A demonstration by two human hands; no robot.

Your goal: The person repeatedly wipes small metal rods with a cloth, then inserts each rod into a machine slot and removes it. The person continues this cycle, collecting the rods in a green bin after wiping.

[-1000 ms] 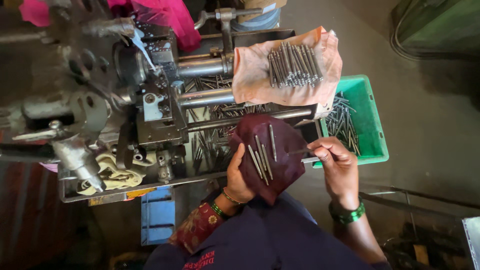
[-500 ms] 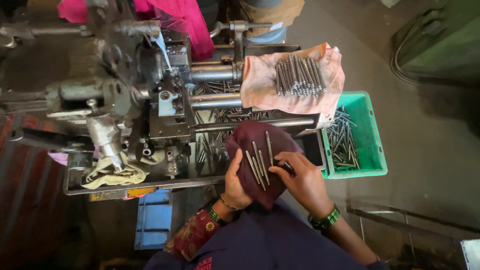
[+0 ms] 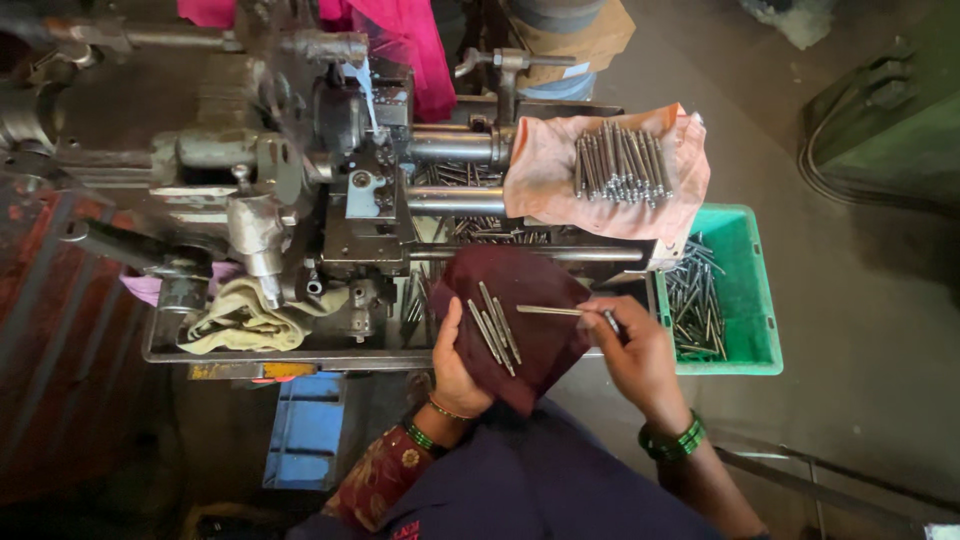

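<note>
Maroon cloth [image 3: 535, 300], left palm [image 3: 455, 365] seemingly hidden

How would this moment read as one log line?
left hand: holds dark cloth with rods | right hand: pinches one metal rod over cloth | nearby: green tray of rods, lathe

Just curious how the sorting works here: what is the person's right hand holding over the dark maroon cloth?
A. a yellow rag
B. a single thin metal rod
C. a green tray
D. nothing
B: the right hand pinches one metal rod lying crosswise above the maroon cloth, which the left hand supports.
</note>
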